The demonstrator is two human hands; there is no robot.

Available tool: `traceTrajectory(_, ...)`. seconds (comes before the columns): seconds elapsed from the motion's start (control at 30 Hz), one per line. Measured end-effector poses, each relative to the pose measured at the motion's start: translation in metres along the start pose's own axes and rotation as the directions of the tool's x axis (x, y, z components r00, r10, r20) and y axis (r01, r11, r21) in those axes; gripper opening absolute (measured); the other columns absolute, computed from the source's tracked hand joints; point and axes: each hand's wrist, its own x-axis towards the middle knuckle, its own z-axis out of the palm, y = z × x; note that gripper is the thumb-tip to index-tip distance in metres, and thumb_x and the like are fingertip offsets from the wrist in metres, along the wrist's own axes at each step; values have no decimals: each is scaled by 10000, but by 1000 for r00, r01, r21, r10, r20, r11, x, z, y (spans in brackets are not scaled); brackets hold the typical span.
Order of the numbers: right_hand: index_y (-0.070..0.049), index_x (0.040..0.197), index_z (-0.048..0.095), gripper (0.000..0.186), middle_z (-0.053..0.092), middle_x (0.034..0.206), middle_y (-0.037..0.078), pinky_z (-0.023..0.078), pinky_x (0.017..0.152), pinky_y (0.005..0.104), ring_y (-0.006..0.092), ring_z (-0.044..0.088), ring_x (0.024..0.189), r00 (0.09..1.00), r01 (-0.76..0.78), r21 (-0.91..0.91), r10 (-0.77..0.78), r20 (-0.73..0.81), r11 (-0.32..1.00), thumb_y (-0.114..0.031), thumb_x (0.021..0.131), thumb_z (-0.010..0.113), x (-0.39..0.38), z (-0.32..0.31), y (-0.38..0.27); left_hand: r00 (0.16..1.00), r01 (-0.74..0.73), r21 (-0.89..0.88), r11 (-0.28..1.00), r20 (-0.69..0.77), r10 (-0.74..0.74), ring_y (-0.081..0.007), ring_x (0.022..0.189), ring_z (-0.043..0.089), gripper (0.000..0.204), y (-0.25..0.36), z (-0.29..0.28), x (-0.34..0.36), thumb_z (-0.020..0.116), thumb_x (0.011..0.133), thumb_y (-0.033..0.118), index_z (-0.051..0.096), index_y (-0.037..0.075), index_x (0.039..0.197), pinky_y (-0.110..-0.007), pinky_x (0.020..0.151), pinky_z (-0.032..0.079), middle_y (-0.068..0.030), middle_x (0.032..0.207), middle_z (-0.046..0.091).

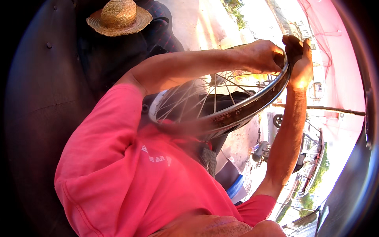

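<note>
A spoked wheel (pixel 258 97) with a silver-edged rim and rust-marked band is held tilted across my lap; a blurred smear veils its lower left part. My left hand (pixel 264 55) grips the rim near its upper right, fingers curled over the edge. My right hand (pixel 298 61) is raised just outside that same part of the rim, palm toward it and fingers slightly bent and shadowed; whether it presses on the rim I cannot tell. The hub (pixel 216 80) sits among the spokes. My pink sleeves and shirt fill the lower left.
A straw hat (pixel 118 17) rests on dark padded material (pixel 90 51) at the upper left. At the right are pink netting (pixel 335 59), a long pole (pixel 335 110), parked vehicle parts (pixel 264 152) and bright ground (pixel 197 27). A blue object (pixel 236 185) lies low beside my body.
</note>
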Motion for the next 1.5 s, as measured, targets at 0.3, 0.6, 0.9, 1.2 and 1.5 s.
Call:
traceTrajectory(0.3,78,1244,615,535,694,1199,156,469,1033,333,236,641,1122,999,13,-35,-12,45,999,-337,1093,311,7,-5,6,1000,0,150,989,-17,3,-178,824,696,323,1,-18,9,706,911,336,751,52,1058,-336,749,536,-98,956,757)
traceTrajectory(0.6,-46,1129,733,356,715,1135,102,500,921,319,216,644,1007,994,93,-163,-81,77,982,-282,975,515,-4,3,-2,981,-103,-97,990,155,117,-112,725,588,232,-49,-1,48,653,949,227,733,23,1024,-316,683,481,-60,811,678)
traceTrajectory(0.9,-31,998,759,276,680,942,9,443,821,251,115,575,869,991,115,-106,-108,74,988,-230,942,577,-5,6,1,982,-88,-57,995,161,96,-140,783,649,246,-35,-13,33,619,952,219,736,23,1045,-308,745,514,-71,877,708)
traceTrajectory(1.2,-16,1005,757,375,753,1040,48,461,849,306,151,570,908,986,169,-255,-165,37,952,-344,979,578,-10,5,0,975,-16,-238,971,213,68,-130,834,657,242,-28,-14,25,566,975,163,740,17,1061,-310,756,520,-41,869,686)
traceTrajectory(1.5,-3,1046,743,307,752,1015,59,454,951,284,139,635,1002,990,142,-205,-136,40,968,-267,994,594,-15,11,-4,986,132,-478,869,154,-65,-108,732,542,169,-30,-3,31,607,917,150,703,21,865,-282,682,419,-11,780,600)
